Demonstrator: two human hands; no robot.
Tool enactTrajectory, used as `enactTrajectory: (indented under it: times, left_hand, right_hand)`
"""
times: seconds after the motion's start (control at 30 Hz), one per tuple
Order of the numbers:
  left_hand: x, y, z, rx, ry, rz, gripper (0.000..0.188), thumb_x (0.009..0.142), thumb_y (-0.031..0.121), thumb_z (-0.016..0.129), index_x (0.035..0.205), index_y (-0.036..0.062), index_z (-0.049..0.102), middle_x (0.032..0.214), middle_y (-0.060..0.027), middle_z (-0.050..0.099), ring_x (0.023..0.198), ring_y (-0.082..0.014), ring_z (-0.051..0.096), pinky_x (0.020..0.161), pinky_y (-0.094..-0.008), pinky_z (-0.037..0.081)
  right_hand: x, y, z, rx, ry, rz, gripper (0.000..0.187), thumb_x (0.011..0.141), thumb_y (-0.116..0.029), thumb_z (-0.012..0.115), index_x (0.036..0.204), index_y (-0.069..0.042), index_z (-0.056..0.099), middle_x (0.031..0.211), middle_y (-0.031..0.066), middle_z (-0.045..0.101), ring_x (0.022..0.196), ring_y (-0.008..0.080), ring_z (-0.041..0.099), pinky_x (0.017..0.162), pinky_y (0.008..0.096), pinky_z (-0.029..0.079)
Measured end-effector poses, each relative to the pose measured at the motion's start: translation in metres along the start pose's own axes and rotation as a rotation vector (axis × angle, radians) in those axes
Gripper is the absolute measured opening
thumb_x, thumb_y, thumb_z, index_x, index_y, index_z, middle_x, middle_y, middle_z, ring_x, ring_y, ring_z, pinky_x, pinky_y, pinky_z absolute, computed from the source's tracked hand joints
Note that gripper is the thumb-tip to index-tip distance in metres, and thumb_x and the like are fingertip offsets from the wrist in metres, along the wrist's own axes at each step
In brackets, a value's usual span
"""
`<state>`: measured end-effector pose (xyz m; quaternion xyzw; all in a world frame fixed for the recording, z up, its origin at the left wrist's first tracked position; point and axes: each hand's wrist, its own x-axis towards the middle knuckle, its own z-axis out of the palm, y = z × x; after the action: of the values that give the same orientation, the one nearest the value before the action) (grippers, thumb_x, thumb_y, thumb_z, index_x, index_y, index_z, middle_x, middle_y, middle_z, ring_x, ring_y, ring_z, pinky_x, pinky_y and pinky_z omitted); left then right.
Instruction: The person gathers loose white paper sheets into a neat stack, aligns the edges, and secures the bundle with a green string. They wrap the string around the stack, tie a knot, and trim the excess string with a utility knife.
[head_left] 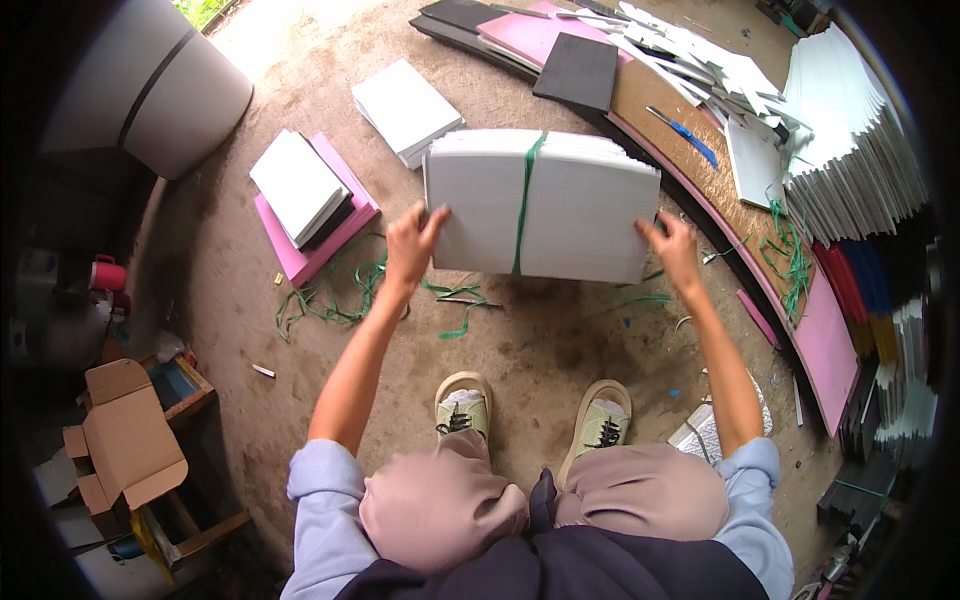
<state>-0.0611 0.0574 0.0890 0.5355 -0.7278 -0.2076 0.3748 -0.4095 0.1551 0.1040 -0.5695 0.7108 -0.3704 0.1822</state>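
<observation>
A thick bundle of white sheets stands on edge in front of my feet, with its broad face toward me. One green plastic strap runs around its middle. My left hand grips the bundle's left end, thumb on the front face and the other fingers mostly hidden at the edge. At the opposite end my right hand holds it in the same way. The bundle's underside cannot be made out well enough to tell whether it touches the floor.
Left of the bundle lie a pink stack topped with white sheets and another white stack. Loose green strapping litters the floor. A long board at right carries a blue cutter and offcuts, beside tall white piles.
</observation>
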Motion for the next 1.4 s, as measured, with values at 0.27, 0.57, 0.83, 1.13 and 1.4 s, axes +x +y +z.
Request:
enactTrajectory:
  times: [0.27,0.57,0.83,1.13,1.4]
  left_hand:
    - [0.054,0.044,-0.022,0.137,-0.089,-0.001,0.035,0.078,0.033,0.058,0.081,-0.0022,0.063,0.063,-0.0192,0.059,0.055,-0.0274,0.06,0.054,-0.0369,0.045]
    - [0.056,0.051,-0.006,0.253,-0.299,-0.169,0.036,0.08,0.033,0.055,0.078,-0.0019,0.061,0.068,-0.0221,0.059,0.068,-0.0338,0.06,0.063,-0.0406,0.047]
    - [0.056,0.084,-0.038,0.593,-0.231,-0.051,0.038,0.085,0.035,0.046,0.084,-0.001,0.058,0.07,-0.0216,0.06,0.072,-0.0349,0.06,0.065,-0.0432,0.046]
    - [0.052,0.106,0.002,0.203,-0.302,0.025,0.03,0.084,0.025,0.047,0.076,-0.0017,0.057,0.072,-0.0218,0.059,0.07,-0.0368,0.058,0.065,-0.044,0.045]
    - [0.042,0.1,0.039,0.293,-0.296,0.122,0.022,0.085,0.021,0.046,0.077,0.001,0.052,0.075,-0.0153,0.06,0.066,-0.0338,0.057,0.059,-0.041,0.045]
  right_hand:
    - [0.045,-0.022,-0.032,0.338,-0.17,0.248,0.044,0.077,-0.039,0.059,0.08,0.005,0.059,0.064,0.0043,0.054,0.058,0.0107,0.047,0.054,0.0241,0.036]
    - [0.043,-0.008,-0.032,0.231,-0.356,0.487,0.045,0.078,-0.044,0.057,0.082,0.001,0.061,0.058,0.0028,0.052,0.049,0.0097,0.045,0.042,0.0236,0.031]
    - [0.066,-0.021,-0.072,-0.404,-0.549,0.234,0.048,0.077,-0.043,0.055,0.081,0.005,0.063,0.067,0.0162,0.06,0.066,0.0249,0.059,0.064,0.0347,0.044]
    - [0.071,-0.093,-0.034,-0.222,-0.496,0.047,0.029,0.082,-0.021,0.047,0.08,0.005,0.061,0.079,0.0207,0.061,0.077,0.0307,0.06,0.072,0.0372,0.045]
    - [0.042,-0.09,0.03,-0.458,-0.311,0.028,0.026,0.084,-0.02,0.045,0.079,0.002,0.058,0.072,0.0223,0.059,0.072,0.0369,0.058,0.067,0.0443,0.045]
